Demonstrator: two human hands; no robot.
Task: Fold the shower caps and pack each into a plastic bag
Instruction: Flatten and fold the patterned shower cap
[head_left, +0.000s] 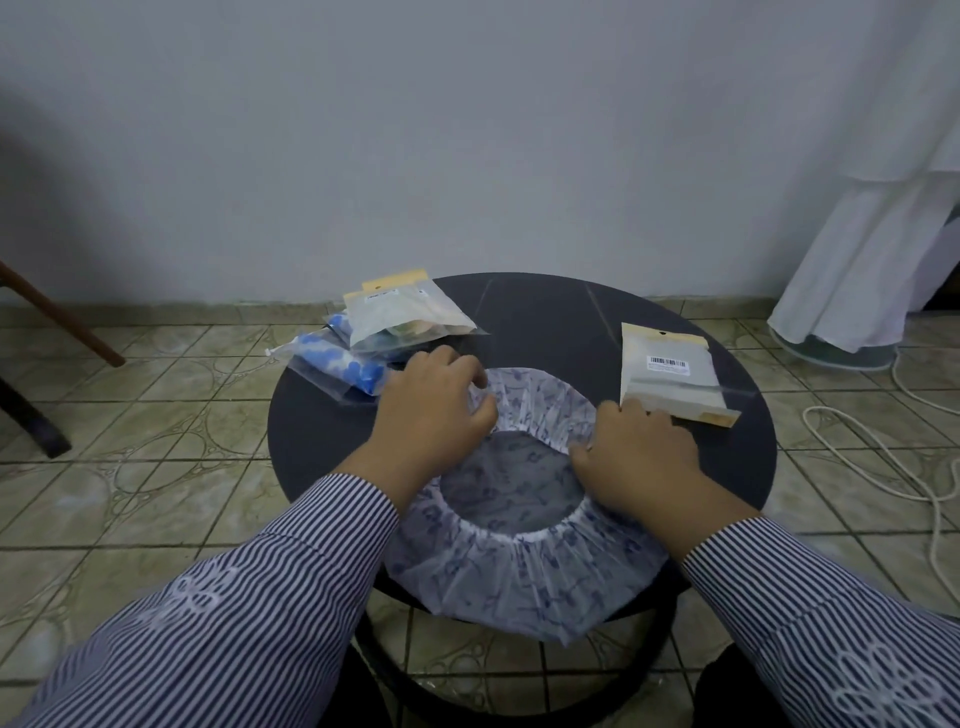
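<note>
A translucent white shower cap (519, 577) with a blue print lies spread on the round dark table (561, 322), its elastic opening facing up and its near edge hanging over the table's front. My left hand (431, 410) grips the cap's far left rim with curled fingers. On the far right rim, my right hand (639, 457) pinches the cap. An empty plastic bag (672, 382) with a barcode label lies just beyond my right hand. At the back left of the table sits a pile of packed bags (395, 327), some showing blue contents.
The table stands on a tiled floor (156, 426). White fabric (872, 249) hangs at the right over a fan base, with a white cord (883, 467) looping on the floor. A wooden leg (62, 317) slants at the left. A grey wall is behind.
</note>
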